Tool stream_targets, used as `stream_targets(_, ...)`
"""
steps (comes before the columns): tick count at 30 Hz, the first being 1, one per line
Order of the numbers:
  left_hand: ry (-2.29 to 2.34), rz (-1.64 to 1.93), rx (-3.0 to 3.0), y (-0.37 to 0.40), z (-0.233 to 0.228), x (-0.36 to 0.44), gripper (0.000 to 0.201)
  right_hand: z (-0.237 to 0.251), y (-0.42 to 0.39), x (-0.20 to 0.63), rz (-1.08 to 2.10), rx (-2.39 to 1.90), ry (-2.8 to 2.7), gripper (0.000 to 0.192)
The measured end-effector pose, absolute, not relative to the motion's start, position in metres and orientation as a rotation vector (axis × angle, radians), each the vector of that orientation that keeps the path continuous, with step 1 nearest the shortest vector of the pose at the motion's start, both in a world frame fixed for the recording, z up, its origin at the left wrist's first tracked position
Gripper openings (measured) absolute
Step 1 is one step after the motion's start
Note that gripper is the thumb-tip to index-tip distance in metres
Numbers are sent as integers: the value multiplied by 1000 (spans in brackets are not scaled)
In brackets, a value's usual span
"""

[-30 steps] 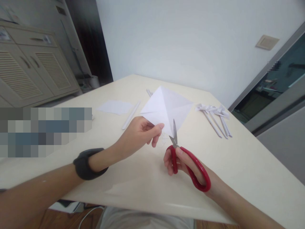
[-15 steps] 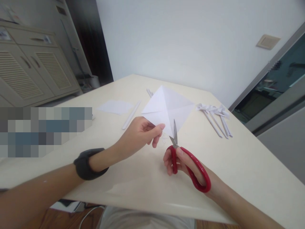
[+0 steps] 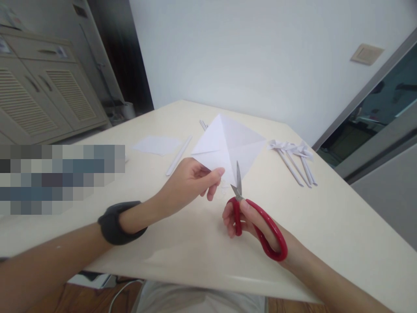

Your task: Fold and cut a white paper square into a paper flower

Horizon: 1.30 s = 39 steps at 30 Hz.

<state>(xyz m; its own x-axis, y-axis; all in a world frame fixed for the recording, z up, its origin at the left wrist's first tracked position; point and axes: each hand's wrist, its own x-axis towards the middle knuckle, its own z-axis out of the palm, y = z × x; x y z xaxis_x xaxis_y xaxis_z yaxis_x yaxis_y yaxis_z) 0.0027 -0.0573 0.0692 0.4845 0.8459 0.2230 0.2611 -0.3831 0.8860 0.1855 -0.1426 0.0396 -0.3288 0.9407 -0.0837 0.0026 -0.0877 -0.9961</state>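
My left hand (image 3: 198, 180) pinches the lower left edge of a white square sheet of paper (image 3: 228, 145), thumb on top. The sheet is held corner-down above the table and has crossing fold creases. My right hand (image 3: 250, 217) grips red-handled scissors (image 3: 239, 196), with fingers through the loops. Their blades are parted and point away from me, at the sheet's near corner. One blade lies over the paper near the central crease; whether the paper sits between the blades is hard to tell.
White paper sheets (image 3: 156, 144) and a rolled paper stick (image 3: 179, 155) lie left on the cream table (image 3: 195, 243). More thin sticks (image 3: 203, 125) show behind the held sheet. Several folded-paper pinwheels on sticks (image 3: 293, 158) lie right. A wall (image 3: 247, 56) stands behind.
Both hands, the paper and the scissors keep nearly the same pose. The view has shifted slightly, and the blades remain parted at the near corner.
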Motion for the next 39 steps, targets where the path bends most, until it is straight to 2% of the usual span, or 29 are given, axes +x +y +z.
stream_targets(39,922,879,1873,-58,75,3,43,46,-142,185,1573,-1098,-1396,45)
